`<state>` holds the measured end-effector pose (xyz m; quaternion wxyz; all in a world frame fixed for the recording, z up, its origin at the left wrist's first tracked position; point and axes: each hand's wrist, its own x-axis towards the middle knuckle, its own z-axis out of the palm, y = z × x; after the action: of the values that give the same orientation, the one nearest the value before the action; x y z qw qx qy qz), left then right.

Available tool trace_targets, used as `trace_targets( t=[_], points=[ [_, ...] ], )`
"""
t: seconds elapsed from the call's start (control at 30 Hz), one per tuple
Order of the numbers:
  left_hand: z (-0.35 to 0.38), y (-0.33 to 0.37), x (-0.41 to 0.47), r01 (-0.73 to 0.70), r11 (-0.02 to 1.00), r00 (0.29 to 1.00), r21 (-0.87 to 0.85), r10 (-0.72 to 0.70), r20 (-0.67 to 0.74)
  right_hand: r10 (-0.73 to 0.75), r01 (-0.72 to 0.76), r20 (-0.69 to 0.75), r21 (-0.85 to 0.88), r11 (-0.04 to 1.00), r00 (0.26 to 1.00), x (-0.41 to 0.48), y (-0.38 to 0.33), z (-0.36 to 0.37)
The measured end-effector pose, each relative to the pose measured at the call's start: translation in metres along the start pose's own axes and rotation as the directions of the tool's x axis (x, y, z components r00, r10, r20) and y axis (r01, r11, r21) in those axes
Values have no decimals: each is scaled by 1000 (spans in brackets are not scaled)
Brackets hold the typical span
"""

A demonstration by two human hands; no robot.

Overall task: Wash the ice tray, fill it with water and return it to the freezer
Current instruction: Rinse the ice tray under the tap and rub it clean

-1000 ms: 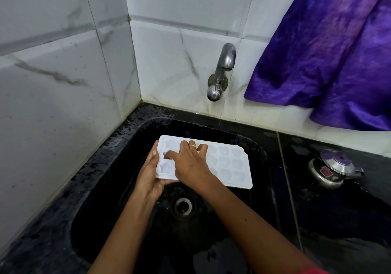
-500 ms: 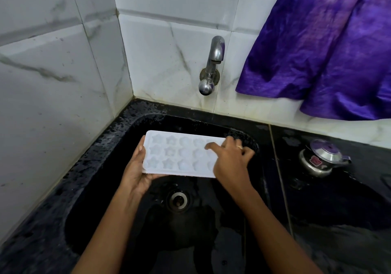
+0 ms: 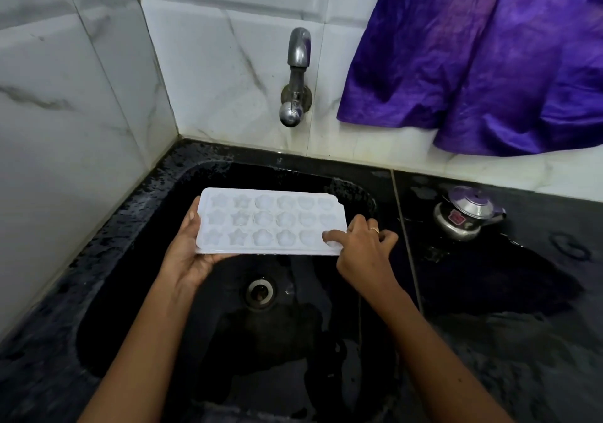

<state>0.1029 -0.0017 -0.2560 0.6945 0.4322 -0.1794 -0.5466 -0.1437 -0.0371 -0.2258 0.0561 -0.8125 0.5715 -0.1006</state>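
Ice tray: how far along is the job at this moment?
Early: washing stage. Done: the ice tray is over the wet sink. In hand: the left hand holds its left end, the right hand touches a corner cavity. Left: no stream at the tap, so filling, then the freezer, out of view.

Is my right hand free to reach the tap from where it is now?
Probably yes. The right hand only touches the ice tray at its right end with one finger, the left hand holds it, and nothing stands between the right hand and the tap above.
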Motion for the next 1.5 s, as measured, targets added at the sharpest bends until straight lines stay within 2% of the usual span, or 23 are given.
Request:
trace_targets(
  t=[0.5, 0.77, 0.9, 1.2, 1.5],
  points=[
    [9, -1, -4, -37, 999, 999, -14, 36, -15, -26, 25, 20, 8, 1000, 999, -2, 13, 3],
    [12, 1, -6, -29, 999, 999, 27, 29, -26, -25, 26, -41, 30, 999, 999, -5, 13, 0],
    [13, 0, -4, -39, 999, 999, 24, 40, -27, -94, 102, -106, 68, 993, 990, -3, 8, -3],
    [20, 0, -8, -42, 999, 998, 12, 43, -36, -168, 166, 36, 55, 985, 985, 6, -2, -3],
    [17, -2, -8, -31, 999, 998, 15, 32, -54, -179, 179, 27, 6, 984, 983, 6, -1, -6]
  ],
)
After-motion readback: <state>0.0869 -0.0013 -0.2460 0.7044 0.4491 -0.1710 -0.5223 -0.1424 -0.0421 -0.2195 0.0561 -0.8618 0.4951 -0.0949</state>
